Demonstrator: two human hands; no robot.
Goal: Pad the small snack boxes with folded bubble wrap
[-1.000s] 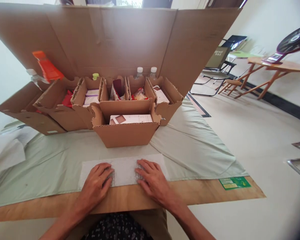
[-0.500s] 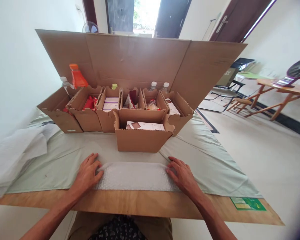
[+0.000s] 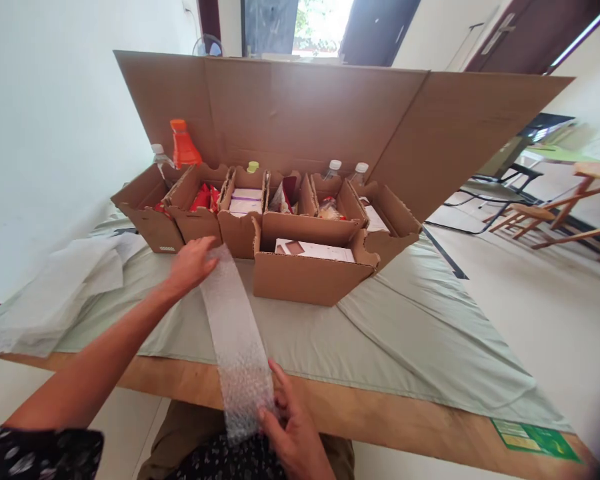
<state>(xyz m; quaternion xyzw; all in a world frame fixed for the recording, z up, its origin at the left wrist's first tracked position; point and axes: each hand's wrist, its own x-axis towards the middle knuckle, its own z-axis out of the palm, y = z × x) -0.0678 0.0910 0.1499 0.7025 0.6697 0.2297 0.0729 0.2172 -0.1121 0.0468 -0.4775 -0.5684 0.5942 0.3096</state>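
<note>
A folded strip of bubble wrap (image 3: 235,320) stretches between my hands, running from the middle of the table down over its near edge. My left hand (image 3: 194,263) grips its far end, fingers closed, just in front of the row of cardboard bins. Near my lap, my right hand (image 3: 287,417) pinches the strip's near end at its right side, thumb on top. To the right of the strip stands a single cardboard bin (image 3: 307,279) with a white printed box (image 3: 325,252) inside.
Behind it, several cardboard bins (image 3: 237,230) hold red packets, boxes and bottles, including an orange-capped bottle (image 3: 184,143). A tall cardboard panel (image 3: 320,113) stands at their back. Loose bubble wrap sheets (image 3: 70,287) lie on the left. A green card (image 3: 535,440) is at the right front edge.
The bubble wrap strip has turned from lying crosswise to pointing away from me. My left hand moved forward with one end; my right hand came back toward my lap with the other.
</note>
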